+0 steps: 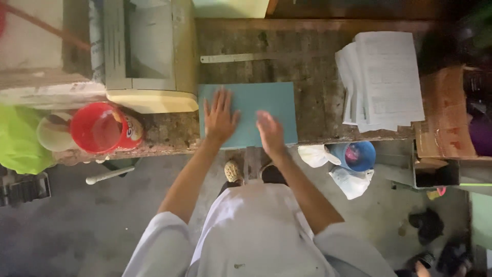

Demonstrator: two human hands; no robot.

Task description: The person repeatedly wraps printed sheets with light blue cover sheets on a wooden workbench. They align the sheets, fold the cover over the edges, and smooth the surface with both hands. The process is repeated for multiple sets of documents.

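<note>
Far left of our hands: red plastic tub [104, 128] at bench edge, beige printer [151, 56] just behind it.

Left hand [220, 117] flat, fingers spread, palm down on teal sheet [249, 114], gripping nothing.

Right hand [270, 132] also open on sheet, blurred, so can't tell how hard it presses.

Sheet lies under both hands at near edge of bench [312, 77], long axis roughly left-right, short edges facing printer and paper stack [382, 79].

Tip, we reckon: keep palms flat, even pressure, so sheet doesn't skid.
</note>
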